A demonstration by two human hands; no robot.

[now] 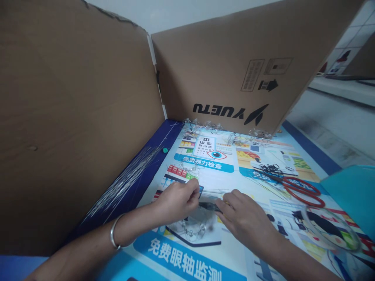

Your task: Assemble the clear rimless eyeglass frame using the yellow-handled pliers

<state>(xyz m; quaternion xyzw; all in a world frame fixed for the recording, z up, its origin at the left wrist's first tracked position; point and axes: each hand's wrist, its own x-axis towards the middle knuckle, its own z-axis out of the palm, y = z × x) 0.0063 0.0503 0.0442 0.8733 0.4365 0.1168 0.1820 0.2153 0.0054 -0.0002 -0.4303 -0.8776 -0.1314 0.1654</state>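
Observation:
My left hand (183,197), with a silver bangle (113,233) on its wrist, is closed in a pinch at the tip of the pliers. What its fingers hold is too small to make out. My right hand (241,216) grips the pliers (208,206), whose dark jaws point left and touch or nearly touch the left fingers. Just below, a strand of clear beads on wire (191,233) forms a curve over the printed sheet; I cannot tell whether it hangs from my left hand. Thin wires (215,192) show behind the pliers.
Red-handled scissors (304,191) lie at the right near black loops (274,169). A round clear dish (331,228) sits closer. Straight wires (125,179) run along the left cardboard panel (73,117). Several clear beaded pieces (208,125) line the back cardboard panel (216,70).

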